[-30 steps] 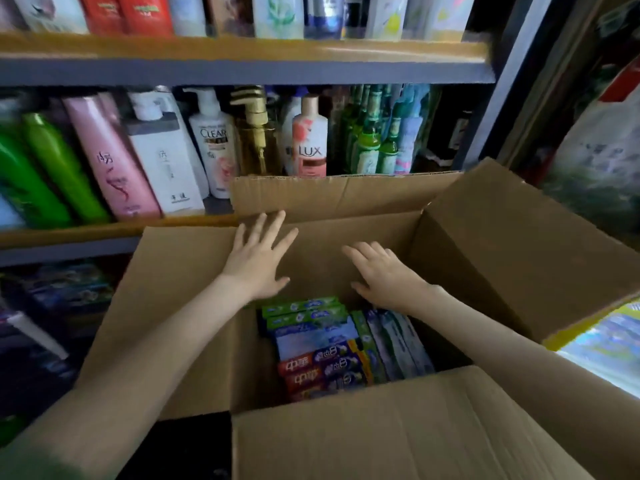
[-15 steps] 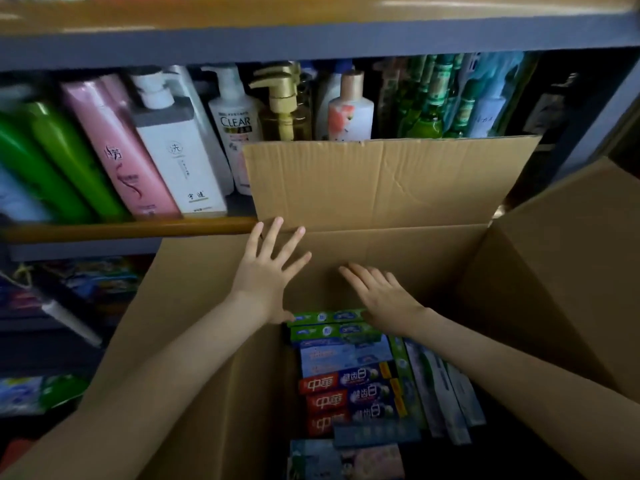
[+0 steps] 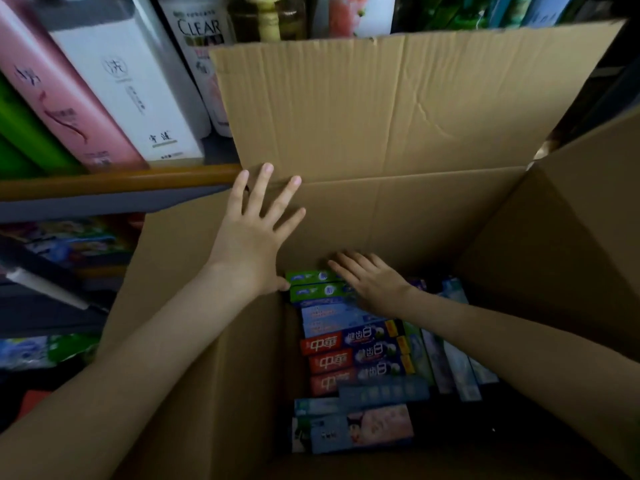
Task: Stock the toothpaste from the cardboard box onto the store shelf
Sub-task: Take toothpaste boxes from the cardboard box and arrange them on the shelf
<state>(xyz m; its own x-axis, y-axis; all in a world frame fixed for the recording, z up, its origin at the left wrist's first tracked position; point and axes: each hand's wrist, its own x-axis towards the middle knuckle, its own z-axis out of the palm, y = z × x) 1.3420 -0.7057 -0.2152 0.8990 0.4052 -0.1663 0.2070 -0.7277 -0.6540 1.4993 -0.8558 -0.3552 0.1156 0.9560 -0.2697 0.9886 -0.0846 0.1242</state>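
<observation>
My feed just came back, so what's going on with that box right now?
A person has both bare hands inside the open cardboard box. The left hand, fingers spread, lies against its far wall; the right hand rests flat over the green toothpaste cartons at the far end. Neither grips anything; the red toothpaste cartons lie packed nearer the camera. Behind it, shampoo bottles stand on the shelf.

Store shelf (image 3: 114,183): wooden front lip over grey edge, running from 9 o'clock toward centre. Standing on it, 9 to 12 o'clock: green bottles (image 3: 24,133), pink bottle (image 3: 59,91), white square bottle (image 3: 128,88), white bottle marked CLEAR (image 3: 201,39), amber pump bottle (image 3: 268,19). More bottles (image 3: 360,12) at 1 o'clock, blurred. Below shelf at 8 o'clock: colourful packets (image 3: 69,237), possibly toothpaste, too dim to tell.
</observation>
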